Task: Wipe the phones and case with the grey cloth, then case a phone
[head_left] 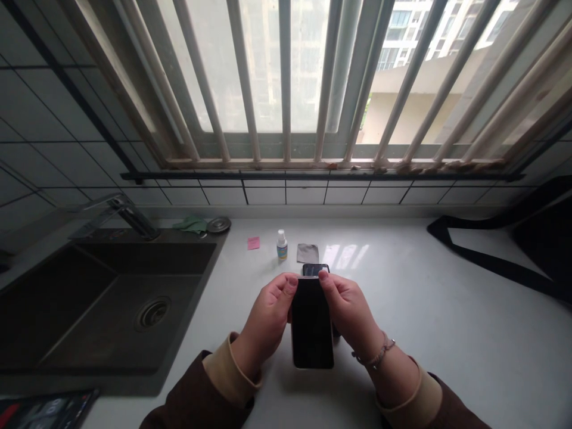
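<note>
Between my hands is a smartphone [313, 328] with a dark screen, held above the white counter. My left hand [272, 304] grips its left edge, thumb near the upper corner. On the opposite edge my right hand [346, 301] is closed, its thumb pressed at the top right corner. Most of the fingers are hidden behind the phone. Just beyond it, a second phone [315, 270] lies on the counter, partly covered by the held one. Farther back are a grey cloth [308, 253], a small white spray bottle [282, 245] standing upright, and a pink sticky note [253, 243].
A dark sink [102, 322] with a faucet [134, 217] takes up the left. A green cloth [191, 224] and a metal drain strainer [218, 224] sit at its back edge. A black strap [451, 238] lies at right. A dark tablet-like device [49, 410] is at lower left.
</note>
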`<state>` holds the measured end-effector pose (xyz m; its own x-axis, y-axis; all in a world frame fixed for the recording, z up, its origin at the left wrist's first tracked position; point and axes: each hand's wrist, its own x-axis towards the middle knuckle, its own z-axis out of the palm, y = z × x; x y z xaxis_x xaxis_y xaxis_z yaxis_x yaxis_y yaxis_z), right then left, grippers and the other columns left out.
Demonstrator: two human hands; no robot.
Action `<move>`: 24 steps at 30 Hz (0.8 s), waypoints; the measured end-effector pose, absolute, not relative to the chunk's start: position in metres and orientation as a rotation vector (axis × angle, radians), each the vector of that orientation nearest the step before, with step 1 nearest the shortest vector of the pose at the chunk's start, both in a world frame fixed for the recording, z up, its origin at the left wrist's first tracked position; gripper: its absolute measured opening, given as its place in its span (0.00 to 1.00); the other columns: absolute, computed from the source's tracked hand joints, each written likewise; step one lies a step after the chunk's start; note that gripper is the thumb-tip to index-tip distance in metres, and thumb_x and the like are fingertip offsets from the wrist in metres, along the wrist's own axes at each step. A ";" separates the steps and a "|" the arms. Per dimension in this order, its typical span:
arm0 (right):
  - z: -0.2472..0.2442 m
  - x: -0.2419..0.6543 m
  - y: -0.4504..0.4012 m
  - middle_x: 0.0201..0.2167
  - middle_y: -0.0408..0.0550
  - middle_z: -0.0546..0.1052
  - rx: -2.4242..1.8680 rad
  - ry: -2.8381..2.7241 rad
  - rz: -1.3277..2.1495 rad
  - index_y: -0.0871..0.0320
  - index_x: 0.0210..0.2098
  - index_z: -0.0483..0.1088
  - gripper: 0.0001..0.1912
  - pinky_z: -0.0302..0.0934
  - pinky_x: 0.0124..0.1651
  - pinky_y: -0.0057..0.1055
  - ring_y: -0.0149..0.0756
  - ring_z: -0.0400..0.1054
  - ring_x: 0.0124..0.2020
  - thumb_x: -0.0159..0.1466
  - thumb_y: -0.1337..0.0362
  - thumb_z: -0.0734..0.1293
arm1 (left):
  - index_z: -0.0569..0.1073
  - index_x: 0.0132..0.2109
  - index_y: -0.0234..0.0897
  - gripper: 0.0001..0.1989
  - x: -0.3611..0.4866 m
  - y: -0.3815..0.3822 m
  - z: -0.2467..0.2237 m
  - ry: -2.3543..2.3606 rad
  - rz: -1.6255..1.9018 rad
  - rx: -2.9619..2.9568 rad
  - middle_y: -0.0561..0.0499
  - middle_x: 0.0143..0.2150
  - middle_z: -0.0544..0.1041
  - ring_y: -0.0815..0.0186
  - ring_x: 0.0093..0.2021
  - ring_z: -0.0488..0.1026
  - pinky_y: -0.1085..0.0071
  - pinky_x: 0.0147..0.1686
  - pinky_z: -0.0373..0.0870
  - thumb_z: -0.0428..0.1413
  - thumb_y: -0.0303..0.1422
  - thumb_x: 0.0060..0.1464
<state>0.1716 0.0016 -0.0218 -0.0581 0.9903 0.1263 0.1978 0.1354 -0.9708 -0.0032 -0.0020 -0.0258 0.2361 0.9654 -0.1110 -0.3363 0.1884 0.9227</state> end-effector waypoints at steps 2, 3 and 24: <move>-0.023 0.172 0.002 0.23 0.41 0.62 -1.243 -1.479 1.005 0.55 0.24 0.61 0.31 0.53 0.30 0.30 0.33 0.56 0.27 0.74 0.39 0.58 | 0.80 0.52 0.36 0.21 -0.004 -0.002 -0.027 0.875 1.089 0.941 0.46 0.38 0.80 0.66 0.32 0.74 0.73 0.31 0.70 0.62 0.50 0.65; -0.023 0.172 0.002 0.23 0.41 0.62 -1.247 -1.490 0.990 0.55 0.24 0.61 0.32 0.53 0.30 0.30 0.33 0.56 0.27 0.74 0.39 0.58 | 0.80 0.51 0.36 0.21 -0.005 -0.001 -0.027 0.884 1.090 0.948 0.47 0.38 0.80 0.67 0.31 0.74 0.73 0.31 0.69 0.62 0.50 0.65; -0.019 0.167 -0.006 0.20 0.44 0.76 -1.243 -1.807 1.616 0.56 0.31 0.72 0.32 0.59 0.26 0.27 0.32 0.66 0.20 0.74 0.36 0.58 | 0.81 0.44 0.35 0.20 -0.023 0.023 -0.015 0.970 1.582 0.615 0.49 0.38 0.84 0.66 0.35 0.80 0.72 0.38 0.76 0.70 0.46 0.55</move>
